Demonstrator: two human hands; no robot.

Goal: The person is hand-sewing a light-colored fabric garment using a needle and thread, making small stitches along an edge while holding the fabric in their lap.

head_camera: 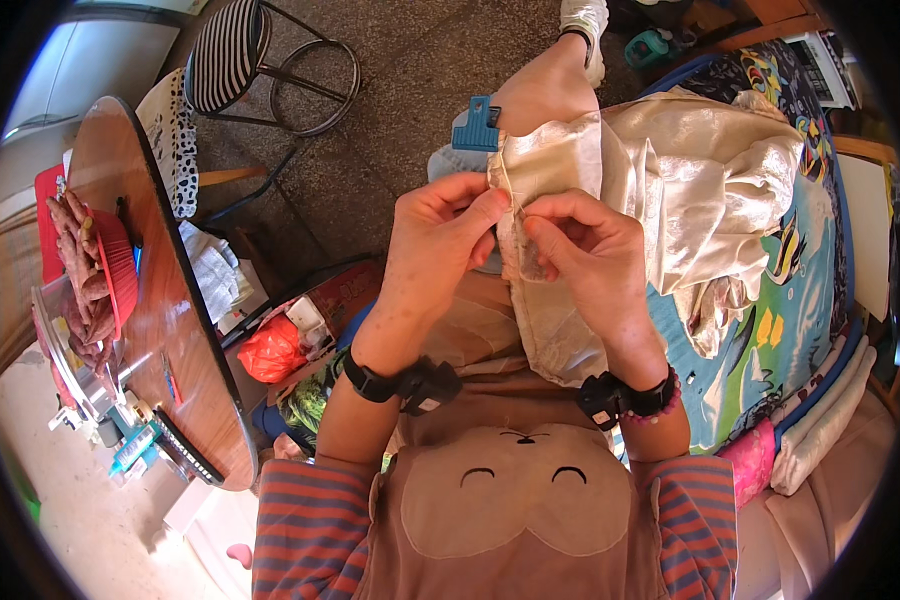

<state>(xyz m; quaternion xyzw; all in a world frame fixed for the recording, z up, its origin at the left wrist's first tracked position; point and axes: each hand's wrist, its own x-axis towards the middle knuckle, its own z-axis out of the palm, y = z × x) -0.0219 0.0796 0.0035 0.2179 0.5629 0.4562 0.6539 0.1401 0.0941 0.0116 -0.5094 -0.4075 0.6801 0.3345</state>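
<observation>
A cream, shiny fabric [555, 161] lies across my lap, and its folded edge runs towards my body. On this edge my left hand [450, 232] pinches the cloth between thumb and fingers. Close to its right, my right hand [589, 247] has thumb and index finger pressed together at the same edge, with what looks like a thin needle or thread between them; which one, I cannot tell. A blue plastic clip [478, 126] grips the far end of the edge. More of the fabric is bunched to the right.
A wooden table [195, 360] at the left bears a red basket [116, 262] of root vegetables and small pliers or scissors [171, 379]. A striped stool [225, 56] stands beyond it. An orange-red plastic bag [272, 350] sits low at the left. A fish-patterned cloth [727, 382] covers the right side.
</observation>
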